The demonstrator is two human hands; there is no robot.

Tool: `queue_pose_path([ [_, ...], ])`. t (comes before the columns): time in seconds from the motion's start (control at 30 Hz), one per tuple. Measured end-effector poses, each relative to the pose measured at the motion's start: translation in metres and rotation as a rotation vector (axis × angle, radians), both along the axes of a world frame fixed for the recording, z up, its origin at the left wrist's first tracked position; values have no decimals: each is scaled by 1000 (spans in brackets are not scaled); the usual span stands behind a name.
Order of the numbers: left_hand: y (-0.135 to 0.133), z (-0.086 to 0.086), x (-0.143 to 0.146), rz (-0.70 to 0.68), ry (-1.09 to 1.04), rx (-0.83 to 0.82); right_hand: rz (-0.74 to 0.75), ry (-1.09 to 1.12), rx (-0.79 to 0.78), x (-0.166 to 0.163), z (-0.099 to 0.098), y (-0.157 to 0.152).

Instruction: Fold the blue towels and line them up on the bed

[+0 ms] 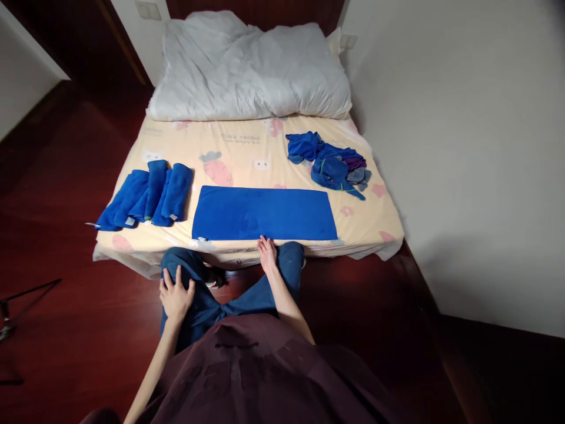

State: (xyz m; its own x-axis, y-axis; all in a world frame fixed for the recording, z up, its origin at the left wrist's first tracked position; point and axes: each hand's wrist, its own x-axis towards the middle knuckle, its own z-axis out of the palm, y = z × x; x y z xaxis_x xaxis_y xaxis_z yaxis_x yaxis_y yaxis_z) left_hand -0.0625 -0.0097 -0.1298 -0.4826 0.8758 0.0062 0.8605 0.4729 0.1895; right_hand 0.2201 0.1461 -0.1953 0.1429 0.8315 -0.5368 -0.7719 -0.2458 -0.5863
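Note:
A blue towel (265, 213) lies flat and spread out along the near edge of the bed, a small white tag at its near left corner. My right hand (267, 255) is beside my right knee, its fingers stretched toward the towel's near edge; the fingertips are at that edge, though I cannot tell whether they press on it. On my left knee rests my left hand (177, 295), fingers spread and holding nothing. Several rolled or folded blue towels (177, 191) lie side by side on the left of the bed, some with white tags.
A crumpled heap of blue, purple and grey cloths (331, 171) lies on the bed's right side. A white quilt (256, 70) is bunched at the head of the patterned bed sheet (247, 159). A white wall (463, 147) stands to the right. Thin black legs (33, 291) stand on the floor at left.

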Motion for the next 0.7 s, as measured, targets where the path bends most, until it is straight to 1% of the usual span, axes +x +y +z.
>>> queue_pose_path([
  [0.1,-1,-1,1,9,-4,-1,32,58,4,-1,4,7],
  [0.23,3,-1,3,5,-15,42,5,129,-26,4,4,12],
  [0.3,19,3,7,-69,-30,87,-7,149,-41,6,2,13],
  [0.33,33,6,10,-133,-55,94,-11,157,-50,7,0,13],
  [0.37,52,11,16,-210,-92,85,-13,161,-60,8,-1,14],
  [0.43,104,22,32,-372,-188,31,-15,158,-78,8,-6,14],
  [0.5,171,35,57,-512,-242,1,-14,141,-89,8,-11,14],
  [0.6,283,49,105,-729,-232,-15,15,80,-111,9,-21,15],
  [0.67,351,51,139,-823,-217,-81,48,27,-124,10,-27,16],
  [0.7,380,49,156,-846,-208,-131,61,8,-131,10,-30,16],
])
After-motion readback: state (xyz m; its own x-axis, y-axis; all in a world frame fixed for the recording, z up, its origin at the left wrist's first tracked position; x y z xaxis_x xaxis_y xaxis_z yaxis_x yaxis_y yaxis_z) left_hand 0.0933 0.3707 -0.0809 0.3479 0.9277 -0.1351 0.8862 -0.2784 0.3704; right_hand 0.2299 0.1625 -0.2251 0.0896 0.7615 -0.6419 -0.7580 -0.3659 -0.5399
